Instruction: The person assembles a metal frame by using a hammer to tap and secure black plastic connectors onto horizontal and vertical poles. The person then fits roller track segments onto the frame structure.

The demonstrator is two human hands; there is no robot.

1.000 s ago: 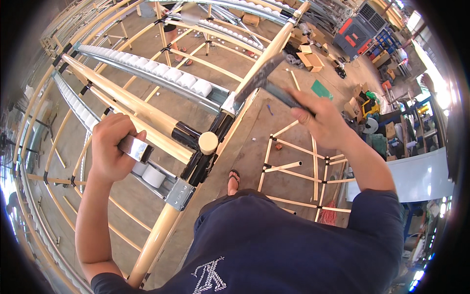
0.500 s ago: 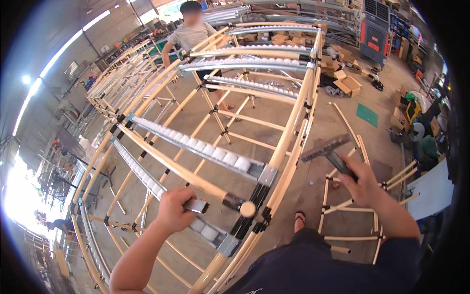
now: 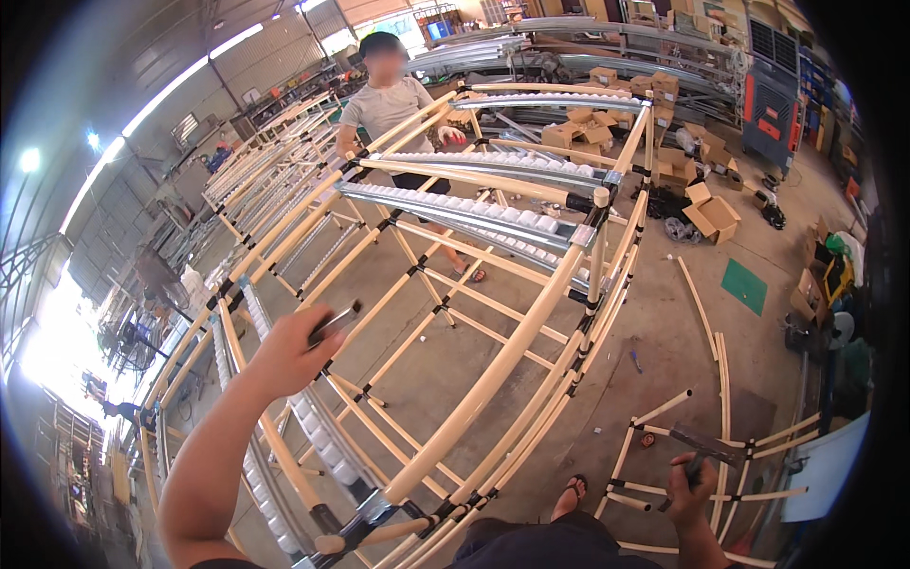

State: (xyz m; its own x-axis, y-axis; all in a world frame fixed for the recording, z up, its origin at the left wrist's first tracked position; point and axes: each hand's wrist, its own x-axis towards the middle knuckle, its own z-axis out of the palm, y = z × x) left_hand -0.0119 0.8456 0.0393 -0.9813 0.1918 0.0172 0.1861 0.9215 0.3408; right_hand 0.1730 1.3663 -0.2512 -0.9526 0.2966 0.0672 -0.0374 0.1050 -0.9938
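Observation:
My left hand (image 3: 296, 353) is closed around a short piece of metal channel (image 3: 334, 324), one end poking out past the fingers. It is raised over a large rack of beige pipes (image 3: 498, 379) with black joints. Below that hand runs a roller track (image 3: 327, 438) with white rollers, lying along the near side of the rack. Low at the right, my right hand (image 3: 690, 486) grips a hammer (image 3: 706, 444) by its dark handle, the long head uppermost. The hammer is apart from the rack.
Across the rack stands another person (image 3: 389, 109), one red-and-white gloved hand (image 3: 451, 137) near a pipe. A smaller pipe frame (image 3: 621, 455) lies on the floor at the right. Beyond are open cardboard boxes (image 3: 711, 216), a green mat (image 3: 744, 286) and a red-and-black machine (image 3: 775, 95).
My left hand has lifted away from the near roller track with the metal piece. My right hand has dropped lower with the hammer. The view has shifted, and the other person's gloved hand now shows.

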